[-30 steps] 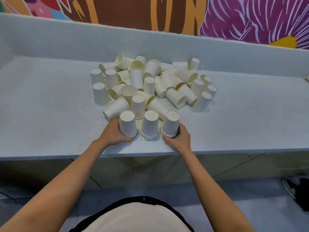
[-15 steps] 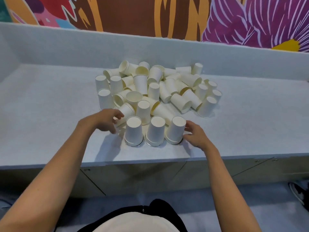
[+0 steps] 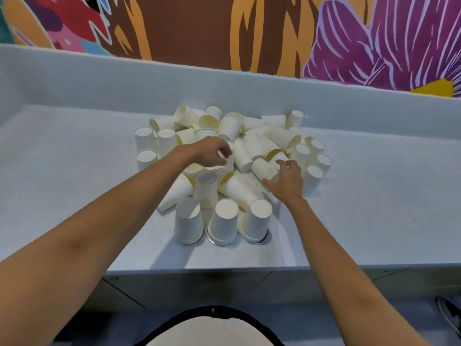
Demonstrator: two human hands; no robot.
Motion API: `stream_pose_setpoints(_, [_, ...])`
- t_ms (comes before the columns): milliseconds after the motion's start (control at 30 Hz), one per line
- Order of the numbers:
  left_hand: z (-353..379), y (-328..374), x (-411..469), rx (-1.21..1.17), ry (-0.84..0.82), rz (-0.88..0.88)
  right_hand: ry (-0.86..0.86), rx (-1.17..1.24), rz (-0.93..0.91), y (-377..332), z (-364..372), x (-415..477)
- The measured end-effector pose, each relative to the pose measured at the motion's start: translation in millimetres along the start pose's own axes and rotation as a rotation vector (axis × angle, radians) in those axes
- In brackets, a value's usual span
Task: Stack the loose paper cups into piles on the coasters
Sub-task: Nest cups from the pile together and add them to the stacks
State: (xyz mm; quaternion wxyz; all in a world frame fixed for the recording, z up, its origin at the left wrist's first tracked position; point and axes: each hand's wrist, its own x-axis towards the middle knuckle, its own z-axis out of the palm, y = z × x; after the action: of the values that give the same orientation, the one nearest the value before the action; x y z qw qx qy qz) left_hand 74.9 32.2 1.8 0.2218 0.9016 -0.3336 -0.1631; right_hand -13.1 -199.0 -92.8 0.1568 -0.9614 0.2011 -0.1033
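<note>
Head view looks down along both my bare forearms to a pale grey counter (image 3: 74,186) with a faintly textured top and a raised back wall (image 3: 99,81) of the same grey. Behind that wall runs a mural (image 3: 199,28) in brown, orange, red and purple, with a large purple flower at the right. Mid-counter lies the heap (image 3: 252,138) of loose white paper cups, some mouth down, some on their sides showing yellowish insides. My left hand (image 3: 210,152) is over the near left part of the heap, fingers and thumb curled round a top cup (image 3: 230,162) there. My right hand (image 3: 287,181) is at the near right part, thumb below and fingers above, closing on a tipped cup (image 3: 263,168) that lies on its side. The two hands are apart, with a few cups between them. Near the counter's front edge stand three cups in a row, mouth down and just beside each other: the left cup (image 3: 188,221), the middle cup (image 3: 223,222) and the right cup (image 3: 255,221). Each sits on a coaster, of which only a thin shiny rim (image 3: 222,242) shows at the base. My arms throw soft shadows on the counter. Below the front edge are grey cabinet fronts (image 3: 174,290), then a grey floor (image 3: 311,320). A dark shoe (image 3: 450,317) shows at the far right, and my white top (image 3: 212,333) with a dark edge fills the bottom.
</note>
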Motion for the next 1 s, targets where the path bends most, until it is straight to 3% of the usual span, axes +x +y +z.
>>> stream_pose_setpoints(100, [10.0, 4.0, 22.7, -0.007, -0.024, -0.015, -0.094, -0.264, -0.074, -0.2, 10.6, 11.7])
stream_pose_setpoints(167, [13.2, 5.6, 35.1, -0.036, -0.009, -0.017, -0.103, -0.260, -0.086, -0.7, 16.1, 15.2])
stream_pose_setpoints(300, [15.3, 15.0, 54.3, -0.105, -0.008, -0.038, -0.079, -0.034, -0.052, -1.5, 16.1, 17.0])
stream_pose_setpoints(400, [17.8, 25.8, 67.6, -0.156, -0.011, -0.113, 0.021, 0.268, 0.006, -9.4, -3.9, 24.7])
stream_pose_setpoints(500, [17.8, 41.1, 76.8, -0.607, -0.046, -0.311, 0.098, 0.571, 0.059, -25.8, -27.9, 29.6])
stream_pose_setpoints(600, [14.6, 49.0, 85.4, -0.922, -0.041, -0.386, 0.018, 0.699, -0.037, -36.7, -34.8, 30.3])
stream_pose_setpoints(700, [9.6, 40.6, 90.4, -0.978, 0.056, -0.426, -0.192, 0.699, -0.095, -30.6, -37.5, 36.3])
stream_pose_setpoints(767, [3.6, 33.2, 89.4, -0.974, 0.136, -0.442, -0.245, 0.577, -0.106, -18.4, -33.1, 44.6])
stream_pose_setpoints(867, [-4.9, 26.1, 86.1, -0.974, 0.247, -0.471, -0.148, 0.062, -0.142, -4.7, -11.2, 56.0])
stream_pose_setpoints(933, [-7.1, 22.7, 84.5, -0.996, 0.256, -0.466, -0.122, -0.236, -0.131, -1.4, 7.2, 59.3])
stream_pose_setpoints(1000, [-7.5, 20.6, 83.5, -0.993, 0.232, -0.467, -0.087, -0.339, -0.137, -0.3, 21.0, 60.1])
